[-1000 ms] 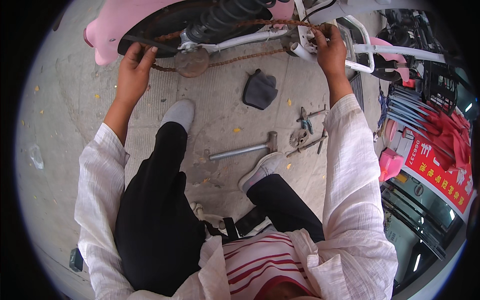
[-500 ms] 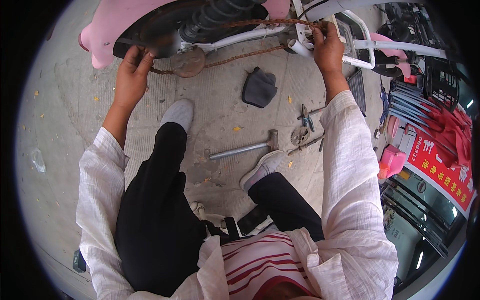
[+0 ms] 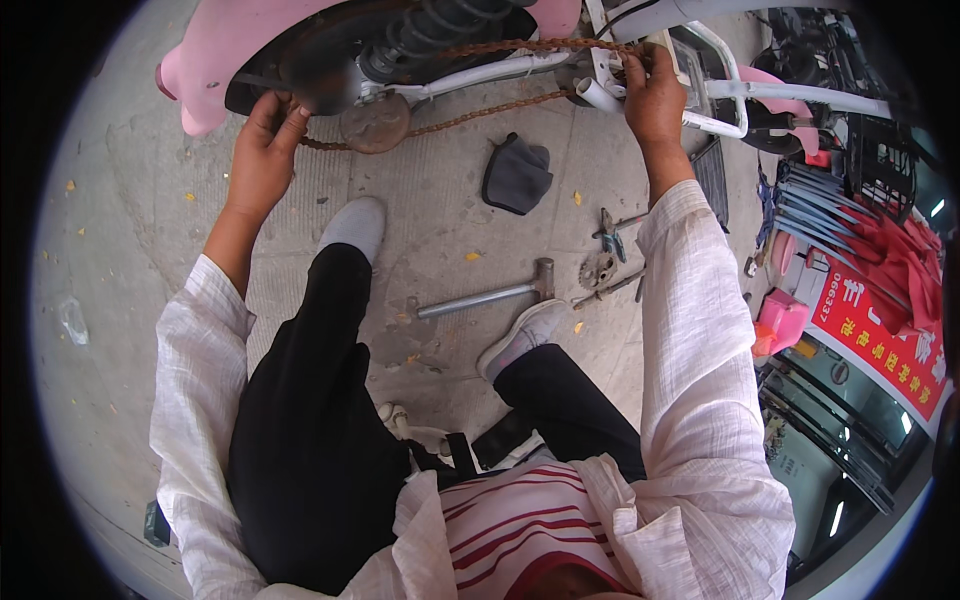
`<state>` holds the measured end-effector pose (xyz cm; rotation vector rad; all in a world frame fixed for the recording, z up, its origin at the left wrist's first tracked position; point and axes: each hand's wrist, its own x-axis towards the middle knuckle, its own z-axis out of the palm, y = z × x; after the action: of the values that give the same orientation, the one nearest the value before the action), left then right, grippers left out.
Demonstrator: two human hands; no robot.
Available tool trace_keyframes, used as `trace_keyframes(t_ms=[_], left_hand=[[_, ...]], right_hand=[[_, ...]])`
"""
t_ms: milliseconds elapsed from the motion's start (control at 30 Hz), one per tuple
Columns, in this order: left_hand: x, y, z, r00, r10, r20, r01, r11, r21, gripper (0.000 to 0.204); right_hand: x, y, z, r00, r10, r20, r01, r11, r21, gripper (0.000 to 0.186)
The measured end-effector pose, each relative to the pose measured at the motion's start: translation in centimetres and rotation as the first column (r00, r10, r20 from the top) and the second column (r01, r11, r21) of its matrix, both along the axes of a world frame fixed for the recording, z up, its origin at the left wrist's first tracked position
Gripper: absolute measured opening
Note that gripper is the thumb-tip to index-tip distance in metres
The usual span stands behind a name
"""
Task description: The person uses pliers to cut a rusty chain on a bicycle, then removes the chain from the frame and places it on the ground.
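Observation:
A rusty chain (image 3: 490, 111) runs along the pink-fendered wheel, its upper and lower strands stretched between my two hands. My right hand (image 3: 655, 98) pinches the upper strand by the white frame tube (image 3: 600, 95). At the other end, my left hand (image 3: 266, 145) is closed, thumb against fingers, beside the dark wheel (image 3: 262, 88). The lower strand passes out of sight behind that hand, so its exact hold is hidden. A round rusty plate (image 3: 376, 124) covers part of the lower strand. Above it stands a black coil spring (image 3: 425, 40).
A hammer (image 3: 480, 300) lies on the concrete between my feet, with a dark grey cover (image 3: 516, 174) farther off. Pliers (image 3: 609, 238) and a toothed sprocket (image 3: 598, 270) lie under my right arm. Red umbrellas (image 3: 895, 260) and a red sign (image 3: 880, 340) stand at the right.
Both hands stay nearly where they were, fingers still closed. The view has shifted very slightly; I see no clear movement of the chain.

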<state>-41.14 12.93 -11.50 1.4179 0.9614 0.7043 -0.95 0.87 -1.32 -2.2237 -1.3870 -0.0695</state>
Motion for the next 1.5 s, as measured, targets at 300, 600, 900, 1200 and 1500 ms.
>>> trace_keyframes(t_ms=[300,600,900,1200,1500], left_hand=[[0.0,-0.1,-0.1,1.0,0.005,0.002,-0.005,1.0,-0.006,0.034],[-0.1,-0.1,-0.5,0.999,0.001,-0.054,0.0,1.0,0.026,0.028],[-1.1,-0.2,-1.7,0.992,-0.012,-0.123,0.013,1.0,0.004,0.026],[-1.3,0.2,-2.6,0.974,-0.104,-0.2,0.119,0.991,0.066,0.025],[-1.5,-0.3,-3.7,0.963,-0.183,-0.2,0.182,0.983,-0.028,0.033]], right_hand=[[0.0,-0.1,-0.1,0.999,-0.009,0.033,0.009,1.0,-0.007,0.022],[0.2,-0.5,-0.4,0.997,0.026,0.075,-0.028,0.999,0.024,0.02],[-2.8,-2.4,1.2,0.957,0.166,0.237,-0.186,0.98,0.066,0.029],[-11.0,-21.7,-9.8,0.777,-0.357,-0.519,0.262,0.932,-0.251,0.021],[-5.4,-36.6,-17.5,0.501,-0.838,-0.217,0.647,0.529,-0.548,0.034]])
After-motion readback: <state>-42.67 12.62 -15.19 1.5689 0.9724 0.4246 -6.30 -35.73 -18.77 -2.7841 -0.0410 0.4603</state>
